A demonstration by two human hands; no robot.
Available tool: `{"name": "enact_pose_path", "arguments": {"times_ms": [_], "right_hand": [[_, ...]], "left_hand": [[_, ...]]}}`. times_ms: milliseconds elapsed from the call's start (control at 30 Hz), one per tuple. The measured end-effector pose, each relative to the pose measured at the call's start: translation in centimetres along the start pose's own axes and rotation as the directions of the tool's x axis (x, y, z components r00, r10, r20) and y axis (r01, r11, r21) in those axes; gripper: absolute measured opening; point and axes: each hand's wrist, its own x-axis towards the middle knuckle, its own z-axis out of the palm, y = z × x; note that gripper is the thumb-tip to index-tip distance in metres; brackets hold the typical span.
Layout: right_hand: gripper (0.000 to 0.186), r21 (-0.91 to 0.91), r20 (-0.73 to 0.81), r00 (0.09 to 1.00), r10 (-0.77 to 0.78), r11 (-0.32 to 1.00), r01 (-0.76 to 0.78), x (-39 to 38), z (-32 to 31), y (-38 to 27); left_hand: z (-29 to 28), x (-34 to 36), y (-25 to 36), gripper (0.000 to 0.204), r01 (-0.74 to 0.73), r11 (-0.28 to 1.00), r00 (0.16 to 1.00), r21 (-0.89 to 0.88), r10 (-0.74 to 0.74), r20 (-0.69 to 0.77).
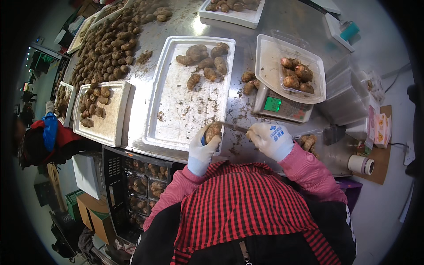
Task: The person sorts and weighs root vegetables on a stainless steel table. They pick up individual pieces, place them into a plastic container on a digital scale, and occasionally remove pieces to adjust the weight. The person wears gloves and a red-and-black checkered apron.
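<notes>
In my gloved left hand [201, 151] is a brown taro [214, 131], held over the near right edge of a white foam tray [176, 99]. My gloved right hand [270, 140] grips a knife [233, 127], its blade pointing left and meeting the taro or lying just in front of it. Several loose taros [197, 54] and scattered soil crumbs lie in the foam tray. To the right, a digital scale [289, 109] with a lit green display bears a white tray [269, 57]. On that tray sits a clear plastic box of taros [297, 76].
A large heap of taros [108, 51] covers the table's far left, beside a smaller foam box [121, 112]. Stacked clear plastic containers [346, 95] stand right of the scale. A white roll [361, 165] lies at the right edge. Below left, a black crate [132, 176] holds packed taros.
</notes>
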Motion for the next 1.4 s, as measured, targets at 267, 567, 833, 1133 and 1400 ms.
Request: {"name": "enact_pose_path", "arguments": {"times_ms": [267,567,833,1133,1400], "right_hand": [[0.030,-0.010,0.137,0.990,-0.019,1.000,0.021,-0.06,-0.28,-0.17],[0.029,-0.046,0.043,0.996,0.073,0.996,-0.071,-0.26,-0.21,-0.36],[0.030,0.036,0.089,0.990,0.109,0.993,-0.113,-0.33,-0.27,-0.15],[0.028,-0.010,0.058,0.998,0.035,0.999,-0.035,-0.44,0.07,0.16],[0.025,-0.044,0.157,0.987,-0.019,0.999,0.026,-0.29,-0.32,-0.23]], "left_hand": [[0.06,0.08,-0.34,0.043,-0.018,1.000,1.000,-0.023,0.017,-0.012],[0.00,0.24,-0.35,0.042,-0.010,1.000,1.000,-0.005,0.010,-0.028],[0.00,0.09,-0.15,0.042,-0.003,1.000,1.000,0.003,0.003,-0.023],[0.04,0.14,-0.17,0.043,0.024,0.998,1.000,-0.059,-0.024,-0.007],[-0.12,0.18,-0.16,0.043,0.040,0.998,0.999,-0.042,-0.040,-0.009]]}}
